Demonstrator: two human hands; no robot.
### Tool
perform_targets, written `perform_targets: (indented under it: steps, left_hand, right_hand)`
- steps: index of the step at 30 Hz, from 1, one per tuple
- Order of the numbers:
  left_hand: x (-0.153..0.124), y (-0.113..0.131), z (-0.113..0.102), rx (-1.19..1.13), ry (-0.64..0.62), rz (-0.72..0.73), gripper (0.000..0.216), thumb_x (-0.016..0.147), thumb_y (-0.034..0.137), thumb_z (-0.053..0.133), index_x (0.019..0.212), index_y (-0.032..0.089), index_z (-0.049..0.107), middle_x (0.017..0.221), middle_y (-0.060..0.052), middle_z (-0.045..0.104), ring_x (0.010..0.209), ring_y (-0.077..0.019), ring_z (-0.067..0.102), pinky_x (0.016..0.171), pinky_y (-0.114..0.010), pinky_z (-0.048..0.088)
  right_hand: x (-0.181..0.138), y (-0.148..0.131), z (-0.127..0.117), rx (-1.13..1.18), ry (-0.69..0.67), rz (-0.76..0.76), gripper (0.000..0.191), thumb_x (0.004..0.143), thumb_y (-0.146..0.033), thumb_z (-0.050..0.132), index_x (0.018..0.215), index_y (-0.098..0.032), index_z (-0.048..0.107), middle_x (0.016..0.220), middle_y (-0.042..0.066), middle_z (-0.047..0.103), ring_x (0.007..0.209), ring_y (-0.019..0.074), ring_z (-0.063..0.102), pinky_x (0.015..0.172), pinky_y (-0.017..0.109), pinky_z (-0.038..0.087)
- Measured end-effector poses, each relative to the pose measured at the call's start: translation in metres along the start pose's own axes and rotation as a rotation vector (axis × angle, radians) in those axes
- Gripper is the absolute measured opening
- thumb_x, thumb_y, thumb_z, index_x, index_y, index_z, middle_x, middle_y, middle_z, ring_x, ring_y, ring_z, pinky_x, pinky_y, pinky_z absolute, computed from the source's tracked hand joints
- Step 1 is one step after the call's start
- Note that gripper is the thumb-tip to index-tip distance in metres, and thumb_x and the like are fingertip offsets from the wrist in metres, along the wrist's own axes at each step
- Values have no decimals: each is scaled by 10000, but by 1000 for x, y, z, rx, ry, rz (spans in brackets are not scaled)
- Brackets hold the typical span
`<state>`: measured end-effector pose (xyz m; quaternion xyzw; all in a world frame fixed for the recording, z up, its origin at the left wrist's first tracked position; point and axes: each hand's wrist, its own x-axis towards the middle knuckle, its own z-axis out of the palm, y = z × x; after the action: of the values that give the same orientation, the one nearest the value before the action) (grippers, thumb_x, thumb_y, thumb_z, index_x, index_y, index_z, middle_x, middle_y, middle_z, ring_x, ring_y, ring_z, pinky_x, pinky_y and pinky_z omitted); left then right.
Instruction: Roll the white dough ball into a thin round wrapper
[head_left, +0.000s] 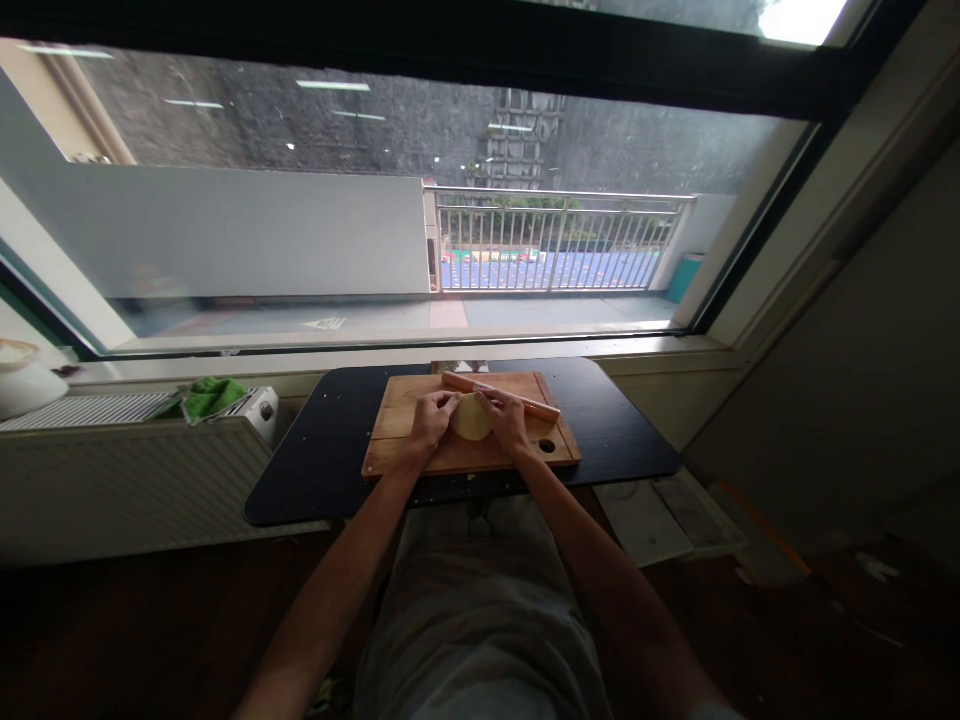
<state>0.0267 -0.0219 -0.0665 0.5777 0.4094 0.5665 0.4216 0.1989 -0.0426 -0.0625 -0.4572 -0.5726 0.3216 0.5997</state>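
Observation:
A flat, round, pale piece of dough [472,420] is held between my two hands over a wooden cutting board [391,400]. My left hand [433,416] pinches its left edge, and my right hand [506,415] pinches the upper right edge. Behind the dough a wooden rolling pin [541,410] lies slantwise on the board, partly covered by my right hand. Whether the dough's lower side touches the board, I cannot tell.
The board rests on a black table [622,430] against a window sill [360,358]. On the left stands a white radiator [135,480] with a green cloth [212,398] on top. A small flat item [471,367] lies behind the board. A round hole [547,446] pierces the board's right corner.

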Motion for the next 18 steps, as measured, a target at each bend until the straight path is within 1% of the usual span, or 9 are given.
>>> perform_targets:
  steps: [2, 4, 6, 8, 11, 13, 15, 18]
  left_hand:
    - [0, 0, 0, 115, 21, 16, 315, 874, 462, 766, 874, 156, 838, 917, -130, 838, 828, -260, 724, 768, -351, 539]
    - [0, 1, 0, 211, 35, 32, 254, 900, 398, 727, 879, 167, 830, 929, -132, 839, 852, -271, 733, 793, -360, 543]
    - [-1, 3, 1, 252, 46, 55, 228, 918, 368, 701, 892, 181, 828, 956, -132, 841, 891, -282, 739, 846, -377, 549]
    - [-3, 4, 3, 237, 59, 77, 231, 933, 379, 694, 900, 194, 829, 974, -131, 840, 915, -293, 740, 897, -396, 549]
    - [-6, 8, 6, 180, 68, 85, 233, 911, 425, 751, 873, 211, 833, 943, -120, 831, 881, -298, 729, 903, -404, 542]
    - [-7, 10, 3, 175, 45, 83, 211, 880, 423, 797, 851, 218, 838, 915, -112, 826, 847, -293, 720, 884, -400, 539]
    - [-6, 12, -3, 224, 17, 86, 158, 842, 382, 835, 824, 224, 839, 883, -105, 821, 812, -282, 710, 874, -399, 541]
    - [-4, 13, -17, 333, -16, 107, 89, 774, 308, 879, 769, 235, 829, 815, -92, 802, 760, -260, 691, 866, -398, 560]
  right_hand:
    - [0, 0, 0, 7, -1, -13, 404, 881, -571, 758, 1039, -220, 881, 1113, 83, 872, 1055, 324, 791, 936, 448, 652]
    - [0, 0, 0, 10, -2, -25, 393, 875, -561, 770, 1035, -220, 882, 1125, 88, 873, 1051, 327, 795, 964, 466, 648]
    - [-1, 0, 1, 7, -7, -29, 394, 882, -560, 769, 1038, -217, 882, 1134, 90, 874, 1048, 328, 797, 988, 475, 643]
    - [-1, -2, 3, -15, -12, -30, 407, 921, -564, 731, 1069, -214, 879, 1165, 86, 870, 1069, 331, 797, 1015, 485, 637]
    - [-2, -3, 3, -97, -9, -61, 418, 1010, -524, 623, 1172, -222, 862, 1244, 68, 855, 1144, 331, 788, 1084, 497, 608]
    - [-3, -3, -1, -158, -22, -90, 402, 1043, -461, 576, 1243, -236, 842, 1283, 57, 844, 1199, 319, 776, 1130, 482, 583]
    - [-5, -4, -9, -222, -48, -110, 382, 1054, -391, 560, 1286, -242, 824, 1297, 59, 839, 1224, 304, 766, 1144, 458, 572]
    - [-7, -8, -27, -371, -80, -144, 359, 1034, -272, 569, 1291, -235, 817, 1273, 79, 837, 1184, 291, 759, 1117, 436, 574]
